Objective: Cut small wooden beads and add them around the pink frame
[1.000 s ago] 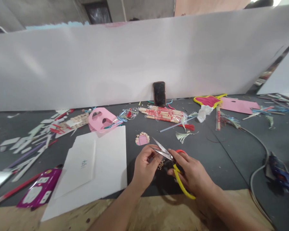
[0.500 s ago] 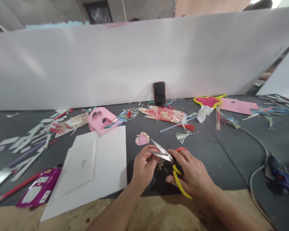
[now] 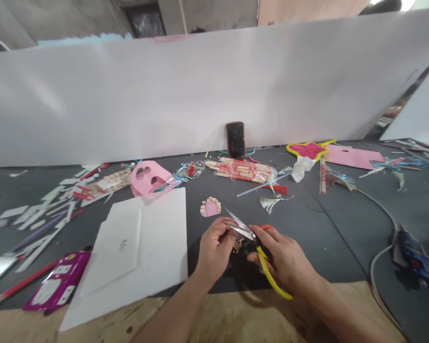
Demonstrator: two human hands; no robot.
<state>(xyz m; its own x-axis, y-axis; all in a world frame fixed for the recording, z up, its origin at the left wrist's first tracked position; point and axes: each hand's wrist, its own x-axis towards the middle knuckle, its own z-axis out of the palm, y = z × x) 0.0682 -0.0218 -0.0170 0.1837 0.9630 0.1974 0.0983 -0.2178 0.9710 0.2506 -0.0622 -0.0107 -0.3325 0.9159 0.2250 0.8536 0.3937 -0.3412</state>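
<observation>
My right hand (image 3: 285, 257) grips a pair of scissors (image 3: 264, 261) with red and yellow handles. Their blades are parted and point left, over the fingers of my left hand (image 3: 216, 247). Those left fingers are pinched together right by the lower blade; whatever they hold is too small or hidden to make out. Small tan pieces (image 3: 238, 246) lie in a little heap on the dark table between my hands. Just beyond the blade tips sits a small pink piece (image 3: 211, 208) edged with similar tan bits.
White boards (image 3: 164, 238) lie to the left beside a purple packet (image 3: 59, 281). Bagged wooden sticks (image 3: 243, 170) and a propped phone (image 3: 235, 139) are at the back. On the right, a blue glue gun (image 3: 419, 257) rests near a grey cable (image 3: 387, 214).
The gap between the scissor blades is slightly narrower, and the yellow handle has shifted a little down and right. My left hand has barely moved.
</observation>
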